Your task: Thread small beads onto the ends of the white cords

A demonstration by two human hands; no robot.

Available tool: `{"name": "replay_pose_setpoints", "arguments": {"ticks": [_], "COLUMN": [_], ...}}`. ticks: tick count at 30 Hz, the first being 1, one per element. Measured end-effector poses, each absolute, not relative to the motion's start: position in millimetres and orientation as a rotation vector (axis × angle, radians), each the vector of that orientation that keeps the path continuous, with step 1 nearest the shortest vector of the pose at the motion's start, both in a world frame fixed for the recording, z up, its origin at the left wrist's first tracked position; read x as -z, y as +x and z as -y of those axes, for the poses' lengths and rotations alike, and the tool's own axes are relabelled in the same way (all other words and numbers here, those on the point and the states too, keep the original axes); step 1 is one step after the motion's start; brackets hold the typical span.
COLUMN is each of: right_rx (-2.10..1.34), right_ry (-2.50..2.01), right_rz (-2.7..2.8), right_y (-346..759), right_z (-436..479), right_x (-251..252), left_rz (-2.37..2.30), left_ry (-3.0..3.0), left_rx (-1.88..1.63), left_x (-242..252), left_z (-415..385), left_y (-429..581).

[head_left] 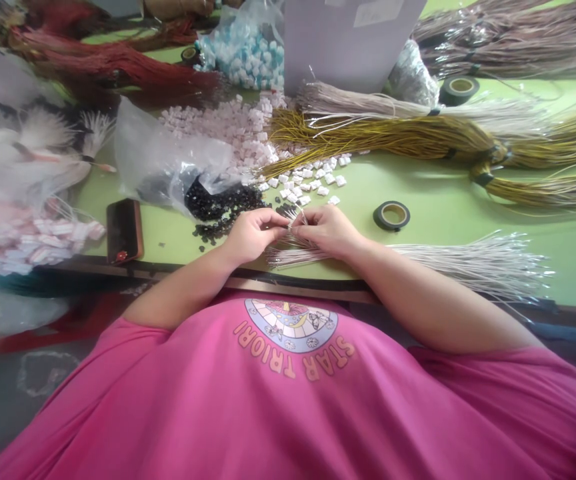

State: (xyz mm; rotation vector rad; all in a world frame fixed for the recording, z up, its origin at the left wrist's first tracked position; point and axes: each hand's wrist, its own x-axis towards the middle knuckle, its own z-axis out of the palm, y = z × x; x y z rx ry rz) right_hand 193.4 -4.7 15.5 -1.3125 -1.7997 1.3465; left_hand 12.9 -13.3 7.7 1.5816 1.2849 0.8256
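Note:
My left hand (254,233) is closed in a pinch, thumb and forefinger meeting at the tips of thin white wires; whatever small piece lies between them is too small to make out. Right beside it, my right hand (329,230) has its fingers closed around the ends of several white wires. Below and to the right, a bundle of white wires (448,263) runs along the table's near edge, passing under my right forearm. Small black pieces (228,203) lie scattered by my left hand. White plastic connectors (295,187) are spread just beyond both hands.
A roll of black tape (392,216) lies right of my hands, another roll (459,89) farther back. Yellow wire bundles (393,137) stretch across the right. A phone (124,230) and a clear plastic bag (163,160) are at left. A grey box (343,47) stands behind.

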Motion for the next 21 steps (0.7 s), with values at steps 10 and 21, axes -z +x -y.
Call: {"name": "replay_pose_setpoints", "arguments": {"ticks": [10, 21], "right_rx": [-1.388, -1.688], "right_ry": [-1.353, -1.316], "right_rz": [1.658, 1.374], "right_y": [193.3, 200.3], "right_z": [3.3, -6.4], "right_x": [-15.3, -1.7], "left_rz": [-1.424, -1.634], "left_ry": [1.947, 2.363], "left_rx": [-0.768, -0.300], "left_x": [-13.0, -28.2], "left_z": [9.1, 0.1], "left_y": [7.0, -50.0]}}
